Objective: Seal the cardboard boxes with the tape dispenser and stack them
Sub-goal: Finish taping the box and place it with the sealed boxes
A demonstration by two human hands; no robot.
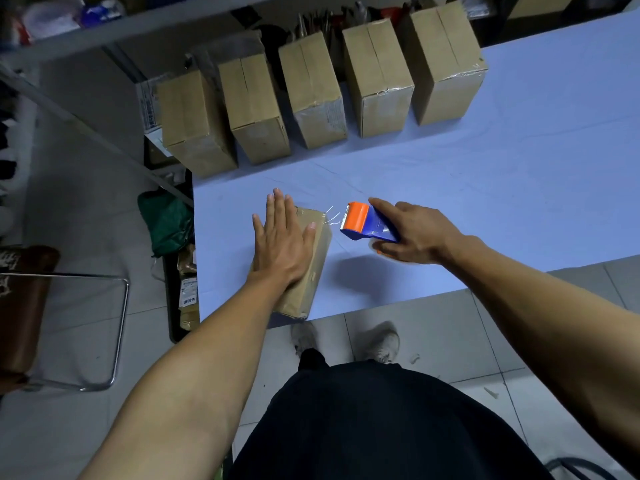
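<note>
flat palm on box, dispenser gripped just off its far corner

left hand (282, 242) pressing flat on top of a small cardboard box (313, 268) at the near edge of the pale blue worktop (485, 188); fingers (277, 209) straight and slightly apart, pointing away from the body, thumb laid along the box's right side. box lying under the palm, angled, its near end close to the worktop edge, glossy clear tape visible over its far end.

right hand (412, 233) wrapped around the blue-and-orange tape dispenser (367, 223), fingers curled over the blue body, index finger stretched along its top toward the orange roller end. dispenser held just right of the left fingertips, orange end pointing at the box's far right corner, close to it but apart. thin, shiny strands of clear tape (330, 216) showing between the orange end and the box corner; cannot tell whether still joined to either.

beyond both sets of fingers, well apart from them, a row of five larger cardboard boxes (315, 95) standing on end along the far side of the worktop, side by side with narrow gaps. left of the left hand, off the worktop, a green bag (166, 220) on the floor and a metal-framed stool (69, 327). below the arms, dark clothing and two light shoes (346, 341) on grey tiles.
</note>
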